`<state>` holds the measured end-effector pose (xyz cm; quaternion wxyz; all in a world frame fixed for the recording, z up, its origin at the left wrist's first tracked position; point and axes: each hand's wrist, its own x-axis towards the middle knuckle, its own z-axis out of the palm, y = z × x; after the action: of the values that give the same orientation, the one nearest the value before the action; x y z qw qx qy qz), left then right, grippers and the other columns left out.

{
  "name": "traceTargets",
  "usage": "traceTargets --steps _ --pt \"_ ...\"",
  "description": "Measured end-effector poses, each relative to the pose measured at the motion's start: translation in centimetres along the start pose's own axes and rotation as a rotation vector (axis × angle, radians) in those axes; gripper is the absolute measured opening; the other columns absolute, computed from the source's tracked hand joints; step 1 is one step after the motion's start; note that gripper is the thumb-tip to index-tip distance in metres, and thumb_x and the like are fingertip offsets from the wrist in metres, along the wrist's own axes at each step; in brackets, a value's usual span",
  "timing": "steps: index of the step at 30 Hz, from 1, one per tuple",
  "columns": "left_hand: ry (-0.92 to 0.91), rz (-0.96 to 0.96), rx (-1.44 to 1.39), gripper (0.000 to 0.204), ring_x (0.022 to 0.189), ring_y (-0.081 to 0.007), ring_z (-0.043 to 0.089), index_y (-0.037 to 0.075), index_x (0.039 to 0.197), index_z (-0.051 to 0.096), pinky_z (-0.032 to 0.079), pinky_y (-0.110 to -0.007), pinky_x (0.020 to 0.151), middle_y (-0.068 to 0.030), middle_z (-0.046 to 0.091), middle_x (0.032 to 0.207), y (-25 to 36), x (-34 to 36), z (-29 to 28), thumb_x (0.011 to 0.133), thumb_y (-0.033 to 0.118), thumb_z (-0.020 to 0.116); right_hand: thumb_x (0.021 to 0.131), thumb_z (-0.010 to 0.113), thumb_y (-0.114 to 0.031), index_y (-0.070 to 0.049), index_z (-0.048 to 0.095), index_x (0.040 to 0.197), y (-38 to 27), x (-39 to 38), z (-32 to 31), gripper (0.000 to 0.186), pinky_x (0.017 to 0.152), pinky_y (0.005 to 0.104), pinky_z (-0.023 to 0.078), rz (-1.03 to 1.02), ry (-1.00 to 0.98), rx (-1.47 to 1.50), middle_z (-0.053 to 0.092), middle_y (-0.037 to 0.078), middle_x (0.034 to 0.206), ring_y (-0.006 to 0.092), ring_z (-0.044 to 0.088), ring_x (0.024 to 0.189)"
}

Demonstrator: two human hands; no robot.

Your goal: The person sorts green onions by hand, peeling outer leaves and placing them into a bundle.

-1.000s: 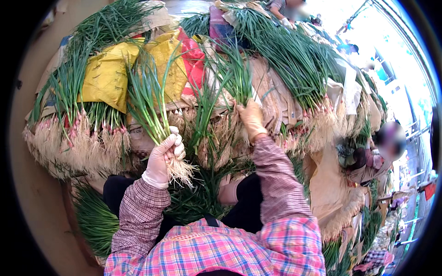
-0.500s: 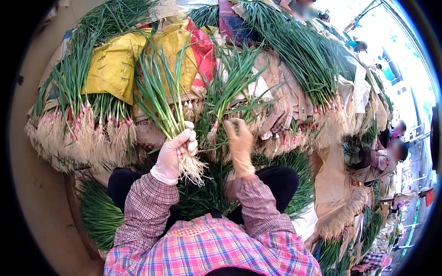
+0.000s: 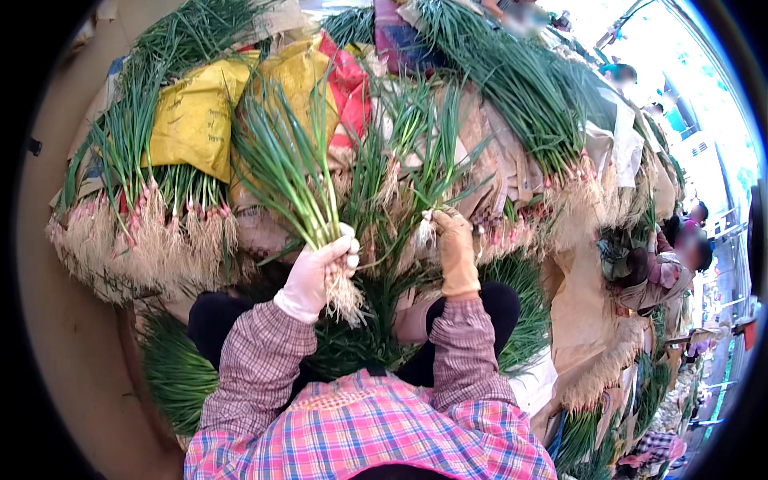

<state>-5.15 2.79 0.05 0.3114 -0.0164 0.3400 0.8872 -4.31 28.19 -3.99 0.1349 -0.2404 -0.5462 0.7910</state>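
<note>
My left hand [image 3: 310,278], in a pale glove, is closed round a bunch of green garlic [image 3: 308,192]. The leaves point up and away, white bulbs show at the fingers, and pale roots hang below. My right hand [image 3: 454,244], in a tan glove, is closed on the bulb end of another green garlic plant [image 3: 438,180], whose leaves stretch away from me. A part of that plant is hidden behind the fingers. Loose green garlic stalks [image 3: 404,132] lie just beyond, between the two hands.
Rooted bundles [image 3: 152,232] line the left, under a yellow sack [image 3: 192,116]. A red sack [image 3: 348,84] lies ahead. More long-leaved bundles [image 3: 512,96] fill the far right. Greens [image 3: 180,376] lie beside my left leg. A seated person [image 3: 660,272] works at the right.
My right hand has moved right and closed on a green garlic plant. My left hand with its bunch has shifted slightly right and down.
</note>
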Motion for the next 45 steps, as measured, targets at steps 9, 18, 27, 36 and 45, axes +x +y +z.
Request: traceTargets --steps 9,18,27,36,45 --pt "-0.002 -0.009 0.137 0.012 0.084 -0.018 0.063 0.002 0.097 0.055 0.053 -0.028 0.072 -0.0098 0.063 0.091 -1.4 0.5 0.1 0.086 0.006 0.056 0.087 0.056 -0.009 -0.003 0.049 0.103 -3.1 -4.7 4.5 0.018 0.064 0.0199 0.044 -0.301 -0.068 -0.008 0.065 0.005 0.083 0.0091 0.058 0.071" --pt "0.042 -0.09 0.239 0.008 0.064 -0.0111 0.059 0.003 0.087 0.057 0.048 -0.022 0.057 -0.0061 0.064 0.08 -2.7 0.2 0.5 0.081 0.005 0.062 0.089 0.054 -0.011 -0.004 0.058 0.093 2.1 -7.7 3.6 0.008 0.069 0.0258 0.047 -0.235 -0.048 -0.092 0.063 0.004 0.081 0.012 0.058 0.071" --pt "0.074 -0.109 0.109 0.006 0.056 -0.0117 0.058 -0.002 0.082 0.058 0.048 -0.02 0.052 -0.0086 0.063 0.072 -1.2 -0.6 1.3 0.078 0.002 0.058 0.089 0.056 -0.024 -0.003 0.055 0.115 2.6 -5.7 7.8 0.033 0.065 0.0202 0.045 0.128 -0.601 0.163 0.06 0.001 0.081 0.0072 0.055 0.074" --pt "0.113 -0.107 0.144 0.008 0.055 -0.0131 0.057 -0.001 0.087 0.055 0.048 -0.022 0.051 -0.0108 0.063 0.074 -1.4 -0.7 0.3 0.079 -0.001 0.057 0.089 0.055 -0.031 -0.003 0.059 0.098 3.2 -5.9 9.0 0.029 0.055 0.0191 0.043 0.232 -0.227 0.553 0.062 0.003 0.082 0.0077 0.051 0.064" --pt "0.001 -0.08 -0.012 0.013 0.052 -0.0126 0.053 0.002 0.096 0.051 0.045 -0.022 0.047 -0.0099 0.06 0.073 -1.2 -1.0 0.1 0.084 0.004 0.056 0.092 0.051 -0.018 0.0 0.054 0.104 3.0 -3.4 8.4 0.022 0.055 0.0202 0.045 0.191 -0.143 0.598 0.06 0.006 0.088 0.0084 0.05 0.062"
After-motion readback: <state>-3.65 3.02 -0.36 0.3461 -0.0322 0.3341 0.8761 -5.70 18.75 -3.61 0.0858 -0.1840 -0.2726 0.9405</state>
